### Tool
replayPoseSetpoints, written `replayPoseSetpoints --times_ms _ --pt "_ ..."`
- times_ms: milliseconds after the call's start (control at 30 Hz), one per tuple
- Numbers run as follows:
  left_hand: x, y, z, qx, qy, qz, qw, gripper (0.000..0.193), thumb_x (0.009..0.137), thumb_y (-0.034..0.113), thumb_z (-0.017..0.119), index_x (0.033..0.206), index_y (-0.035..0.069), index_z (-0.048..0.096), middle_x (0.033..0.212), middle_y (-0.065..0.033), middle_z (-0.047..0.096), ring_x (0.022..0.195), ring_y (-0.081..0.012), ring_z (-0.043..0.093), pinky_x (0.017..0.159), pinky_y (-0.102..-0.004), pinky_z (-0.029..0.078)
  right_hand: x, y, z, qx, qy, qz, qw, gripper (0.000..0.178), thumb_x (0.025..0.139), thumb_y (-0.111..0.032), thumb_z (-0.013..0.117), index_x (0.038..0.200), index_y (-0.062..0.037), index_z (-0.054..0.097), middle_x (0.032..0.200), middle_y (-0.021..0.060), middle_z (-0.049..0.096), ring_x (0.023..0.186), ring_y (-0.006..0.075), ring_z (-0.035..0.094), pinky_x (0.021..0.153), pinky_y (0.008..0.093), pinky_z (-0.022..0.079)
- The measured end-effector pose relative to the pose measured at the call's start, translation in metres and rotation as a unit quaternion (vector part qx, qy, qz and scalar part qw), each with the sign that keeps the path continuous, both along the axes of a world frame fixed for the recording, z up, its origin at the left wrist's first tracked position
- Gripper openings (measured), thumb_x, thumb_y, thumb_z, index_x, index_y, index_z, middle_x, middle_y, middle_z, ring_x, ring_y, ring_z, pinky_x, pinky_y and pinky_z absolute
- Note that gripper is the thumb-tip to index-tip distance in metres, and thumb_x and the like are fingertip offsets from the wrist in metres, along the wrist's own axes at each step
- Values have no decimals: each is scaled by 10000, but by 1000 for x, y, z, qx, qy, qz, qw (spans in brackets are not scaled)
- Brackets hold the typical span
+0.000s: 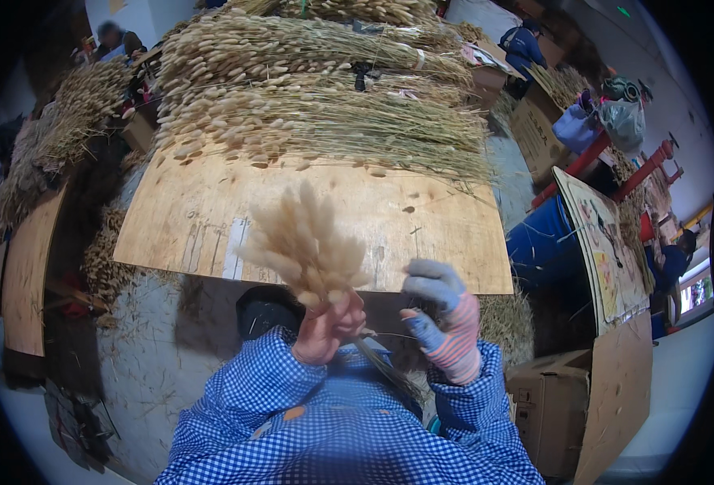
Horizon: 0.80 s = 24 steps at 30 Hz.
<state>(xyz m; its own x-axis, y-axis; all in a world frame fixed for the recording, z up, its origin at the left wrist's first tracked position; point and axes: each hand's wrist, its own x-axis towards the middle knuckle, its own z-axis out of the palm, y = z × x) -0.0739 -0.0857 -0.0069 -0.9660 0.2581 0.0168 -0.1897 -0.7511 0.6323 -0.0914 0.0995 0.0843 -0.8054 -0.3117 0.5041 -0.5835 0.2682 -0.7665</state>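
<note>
My bare left hand is closed round a bunch of dried bunny-tail grass, just beyond the near edge of the wooden board. Its fluffy cream heads fan out above the fist, and the stems slant down to the right across my checked apron. To the right, apart from the bunch, my right hand wears a grey glove with pink and striped parts. Its thumb and fingers are curled but parted, with a gap between them, and nothing shows in it.
Thick layers of bunny-tail grass cover the far part of the wooden board. A blue barrel and a cardboard box stand at the right. Other people work at the back left, back right and far right. Loose stems litter the floor.
</note>
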Motion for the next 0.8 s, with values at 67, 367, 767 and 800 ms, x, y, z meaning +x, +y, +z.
replayPoseSetpoints --times_ms 67,367,767,800 --pt "0 2 -1 -4 -7 8 1000 303 983 346 513 934 52 568 684 24 419 551 -67 338 520 -228 281 -5 -2 19 22 73 -12 997 312 805 -230 719 1037 -43 624 1155 187 587 1024 288 606 847 356 489" --pt "0 -1 3 -74 53 -9 996 467 982 463 454 782 49 536 580 53 273 512 -90 260 529 -255 243 -53 -45 29 -13 -27 94 995 202 763 -110 657 943 -21 633 1194 168 591 1060 326 583 894 367 473" --pt "-6 -9 -13 -3 40 -58 998 399 985 414 470 893 36 562 671 40 384 565 -56 300 529 -220 251 -67 -41 33 126 24 162 978 165 791 -102 655 943 -40 664 1250 164 557 1137 312 558 930 389 461" --pt "-7 -9 -15 6 57 -55 997 386 984 409 474 909 41 562 673 40 388 567 -55 303 528 -218 249 -67 -44 33 128 25 162 978 169 787 -97 654 947 -43 663 1254 167 554 1139 316 556 939 393 456"
